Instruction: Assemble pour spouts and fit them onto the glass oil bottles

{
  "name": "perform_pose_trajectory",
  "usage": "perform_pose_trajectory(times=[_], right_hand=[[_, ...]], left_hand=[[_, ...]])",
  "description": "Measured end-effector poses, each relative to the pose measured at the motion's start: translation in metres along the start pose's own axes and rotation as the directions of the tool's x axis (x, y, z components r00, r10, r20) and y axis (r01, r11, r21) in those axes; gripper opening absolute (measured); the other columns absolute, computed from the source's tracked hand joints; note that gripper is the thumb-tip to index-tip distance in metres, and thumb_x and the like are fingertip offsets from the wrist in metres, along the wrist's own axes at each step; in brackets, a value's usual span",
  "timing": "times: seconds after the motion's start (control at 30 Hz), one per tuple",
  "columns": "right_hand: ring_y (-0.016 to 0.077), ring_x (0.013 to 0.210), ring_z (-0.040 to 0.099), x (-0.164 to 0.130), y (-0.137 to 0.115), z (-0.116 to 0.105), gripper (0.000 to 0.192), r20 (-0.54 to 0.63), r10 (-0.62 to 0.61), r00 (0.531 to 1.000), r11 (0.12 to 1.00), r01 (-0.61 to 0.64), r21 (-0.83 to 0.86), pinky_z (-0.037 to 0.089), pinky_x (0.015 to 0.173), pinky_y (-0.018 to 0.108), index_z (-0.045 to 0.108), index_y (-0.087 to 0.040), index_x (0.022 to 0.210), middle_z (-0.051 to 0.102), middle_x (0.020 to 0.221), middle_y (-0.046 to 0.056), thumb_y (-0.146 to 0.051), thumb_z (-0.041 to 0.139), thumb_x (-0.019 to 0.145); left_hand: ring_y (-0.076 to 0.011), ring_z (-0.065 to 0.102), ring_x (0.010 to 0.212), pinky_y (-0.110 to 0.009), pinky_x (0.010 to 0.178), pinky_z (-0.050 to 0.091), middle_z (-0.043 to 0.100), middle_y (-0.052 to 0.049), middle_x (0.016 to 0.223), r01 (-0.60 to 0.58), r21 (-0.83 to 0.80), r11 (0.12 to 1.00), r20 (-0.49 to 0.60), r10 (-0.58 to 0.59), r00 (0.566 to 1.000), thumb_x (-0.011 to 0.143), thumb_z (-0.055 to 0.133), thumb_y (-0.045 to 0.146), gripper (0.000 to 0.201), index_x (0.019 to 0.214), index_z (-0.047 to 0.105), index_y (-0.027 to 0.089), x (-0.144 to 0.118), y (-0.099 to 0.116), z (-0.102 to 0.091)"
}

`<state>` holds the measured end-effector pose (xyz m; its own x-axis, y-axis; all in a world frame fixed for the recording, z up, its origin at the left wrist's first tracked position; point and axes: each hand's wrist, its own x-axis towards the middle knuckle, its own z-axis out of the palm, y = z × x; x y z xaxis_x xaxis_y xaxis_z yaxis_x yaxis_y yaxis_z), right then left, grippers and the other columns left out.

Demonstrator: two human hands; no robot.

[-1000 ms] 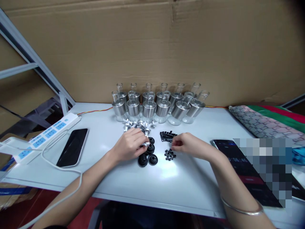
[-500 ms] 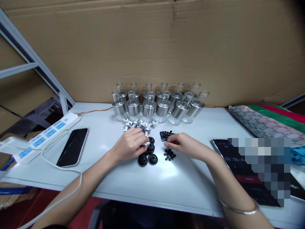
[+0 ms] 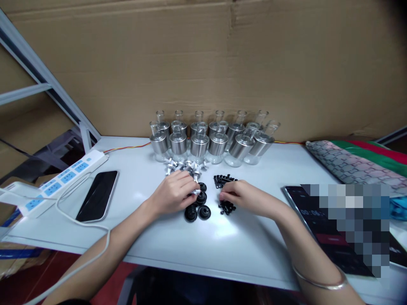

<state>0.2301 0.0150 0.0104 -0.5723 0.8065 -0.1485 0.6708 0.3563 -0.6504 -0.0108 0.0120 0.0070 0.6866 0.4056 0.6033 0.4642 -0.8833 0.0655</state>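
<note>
My left hand (image 3: 173,193) rests on the white table (image 3: 203,241) with its fingers closed on a small silver metal part (image 3: 196,192), right beside a cluster of black rubber caps (image 3: 199,206). My right hand (image 3: 244,195) reaches over a heap of tiny black rings (image 3: 227,207), its fingertips pinched together at the heap; whether a ring is between them I cannot tell. A pile of small black pins (image 3: 222,180) lies just beyond it. More silver parts (image 3: 186,166) lie behind my left hand. Two rows of glass bottles with silver collars (image 3: 210,142) stand at the back.
A black phone (image 3: 97,195) and a white power strip (image 3: 60,178) with its cable lie at the left. A dark tablet (image 3: 321,222) is at the right, partly blurred, beside patterned cloth (image 3: 352,163). Cardboard forms the back wall.
My right hand has slid left and down from the pile of pins onto the heap of tiny black rings. My left hand has stayed put.
</note>
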Motion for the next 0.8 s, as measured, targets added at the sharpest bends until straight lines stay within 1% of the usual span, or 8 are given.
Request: perform_pose_trajectory(times=[0.1, 0.2, 0.3, 0.5, 0.67, 0.8], right_hand=[[0.0116, 0.053, 0.046, -0.0003, -0.0025, -0.0004, 0.032, 0.018, 0.026, 0.999, 0.999, -0.025, -0.042, 0.035, 0.053, 0.025, 0.067, -0.016, 0.068, 0.061, 0.059, 0.002, -0.029, 0.047, 0.089], [0.0124, 0.057, 0.051, 0.0011, -0.0065, 0.0008, 0.02, 0.055, 0.06, 0.997, 0.997, -0.056, -0.059, 0.037, 0.057, 0.025, 0.068, -0.015, 0.072, 0.064, 0.065, 0.002, -0.022, 0.053, 0.085], [0.0141, 0.062, 0.055, 0.002, -0.0081, 0.0022, 0.009, 0.065, 0.084, 0.994, 0.996, -0.082, -0.04, 0.04, 0.062, 0.026, 0.068, -0.016, 0.076, 0.067, 0.07, 0.003, -0.017, 0.06, 0.079], [0.0145, 0.063, 0.057, -0.0003, -0.0033, -0.0007, 0.01, 0.049, 0.092, 0.995, 0.996, -0.093, 0.009, 0.042, 0.062, 0.026, 0.069, -0.016, 0.076, 0.067, 0.07, 0.002, -0.016, 0.059, 0.078], [0.0145, 0.063, 0.056, 0.0002, -0.001, 0.0001, 0.011, 0.082, 0.115, 0.99, 0.992, -0.118, 0.039, 0.041, 0.06, 0.026, 0.068, -0.016, 0.078, 0.065, 0.07, 0.002, -0.026, 0.067, 0.074], [0.0146, 0.064, 0.055, 0.0007, -0.0009, -0.0002, 0.014, 0.095, 0.131, 0.987, 0.99, -0.135, 0.033, 0.04, 0.06, 0.026, 0.068, -0.016, 0.079, 0.064, 0.07, 0.002, -0.029, 0.068, 0.073]], left_hand=[[-0.0148, 0.051, 0.065, -0.027, 0.06, 0.039, 0.06, -0.003, 0.068, -0.002, 0.001, 1.0, 0.001, 0.002, 1.0, 0.087, 0.051, 0.015, 0.01, 0.08, 0.058, 0.013, 0.0003, 0.0, -0.0003], [-0.0148, 0.05, 0.065, -0.027, 0.06, 0.039, 0.06, -0.003, 0.068, 0.003, 0.0, 1.0, 0.008, -0.003, 1.0, 0.087, 0.051, 0.015, 0.01, 0.08, 0.058, 0.014, 0.0004, -0.0002, -0.0003], [-0.0149, 0.05, 0.065, -0.027, 0.06, 0.039, 0.06, -0.003, 0.068, 0.006, 0.0, 1.0, 0.012, -0.006, 1.0, 0.087, 0.051, 0.015, 0.01, 0.079, 0.058, 0.014, 0.0001, -0.0006, 0.0], [-0.0147, 0.05, 0.065, -0.027, 0.06, 0.038, 0.06, -0.002, 0.068, 0.005, 0.0, 1.0, 0.009, -0.005, 1.0, 0.087, 0.051, 0.015, 0.011, 0.08, 0.058, 0.014, -0.0004, -0.0006, 0.0004], [-0.0147, 0.049, 0.066, -0.027, 0.061, 0.039, 0.06, -0.002, 0.068, 0.002, 0.003, 1.0, 0.006, -0.002, 1.0, 0.087, 0.052, 0.015, 0.009, 0.08, 0.058, 0.013, -0.0004, -0.0009, 0.0007], [-0.0145, 0.05, 0.066, -0.026, 0.062, 0.039, 0.059, -0.002, 0.068, 0.005, 0.004, 1.0, 0.013, -0.005, 1.0, 0.088, 0.05, 0.015, 0.011, 0.08, 0.058, 0.014, -0.0004, -0.0012, 0.0004]])
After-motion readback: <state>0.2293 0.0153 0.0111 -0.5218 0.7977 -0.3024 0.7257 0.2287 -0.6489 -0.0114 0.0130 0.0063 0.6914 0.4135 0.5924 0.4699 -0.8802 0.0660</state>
